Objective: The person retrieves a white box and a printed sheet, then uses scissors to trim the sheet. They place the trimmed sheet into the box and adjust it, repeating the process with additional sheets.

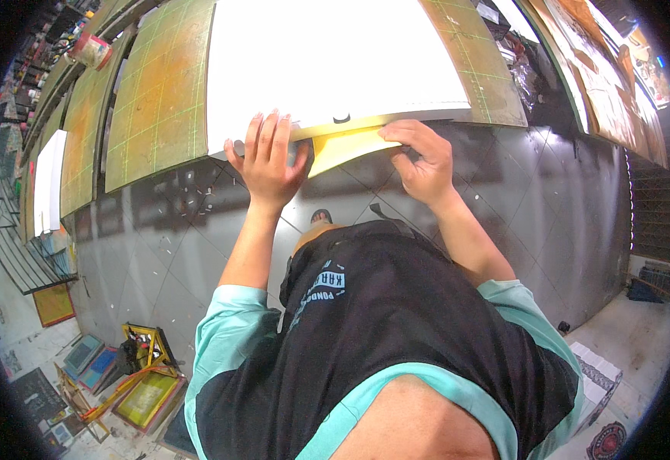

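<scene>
A large white sheet or board [327, 61] lies on the green-lined worktable [162, 84], its front edge toward me. My left hand [268, 161] rests at that edge, fingers stretched and spread over the white surface, thumb pointing to the right. Along the same edge a thin yellow sheet [346, 153] hangs out and bends downward. My right hand [425, 159] pinches its right end between thumb and fingers. Whether the yellow sheet is attached beneath the white one is hidden. A small dark half-round mark [341, 118] shows on the white near the edge.
A pinkish-white tub [92, 51] stands at the far left. White sheets [48, 182] lie on the left table. Large brown sheets [619, 84] hang over the right table's edge. Yellow-framed screens [147, 399] and other items lie on the floor, lower left.
</scene>
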A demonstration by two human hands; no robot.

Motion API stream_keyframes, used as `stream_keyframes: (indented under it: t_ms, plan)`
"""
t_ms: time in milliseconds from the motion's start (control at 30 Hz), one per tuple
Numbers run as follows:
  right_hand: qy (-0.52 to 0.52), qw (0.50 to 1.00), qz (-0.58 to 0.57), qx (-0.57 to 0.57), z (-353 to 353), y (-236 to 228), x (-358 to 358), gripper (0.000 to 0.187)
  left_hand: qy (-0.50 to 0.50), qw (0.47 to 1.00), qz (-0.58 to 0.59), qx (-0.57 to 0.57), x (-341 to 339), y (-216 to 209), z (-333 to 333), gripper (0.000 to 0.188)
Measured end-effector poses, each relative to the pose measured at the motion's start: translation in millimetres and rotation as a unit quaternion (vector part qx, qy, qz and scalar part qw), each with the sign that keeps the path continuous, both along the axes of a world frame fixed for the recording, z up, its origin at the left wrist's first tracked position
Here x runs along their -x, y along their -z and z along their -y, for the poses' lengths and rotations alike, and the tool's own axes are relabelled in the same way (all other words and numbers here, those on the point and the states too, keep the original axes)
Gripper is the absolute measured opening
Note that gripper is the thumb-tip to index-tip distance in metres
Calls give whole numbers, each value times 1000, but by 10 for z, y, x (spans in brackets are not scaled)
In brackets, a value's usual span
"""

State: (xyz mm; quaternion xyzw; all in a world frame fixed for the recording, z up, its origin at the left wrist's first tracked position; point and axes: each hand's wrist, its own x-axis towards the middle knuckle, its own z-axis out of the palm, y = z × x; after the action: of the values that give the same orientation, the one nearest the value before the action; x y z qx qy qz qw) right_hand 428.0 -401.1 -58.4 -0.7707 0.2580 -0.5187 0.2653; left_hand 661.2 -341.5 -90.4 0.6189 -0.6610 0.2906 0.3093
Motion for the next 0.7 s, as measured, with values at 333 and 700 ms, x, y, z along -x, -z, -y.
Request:
stream_keyframes:
  t_ms: [333,700]
  plan:
    - [40,998,31,31,40,-162,9,16,48,997,44,50,-152,-111,67,32]
    - [103,994,5,-33,286,-597,-213,13,55,995,48,61,-223,-76,111,43]
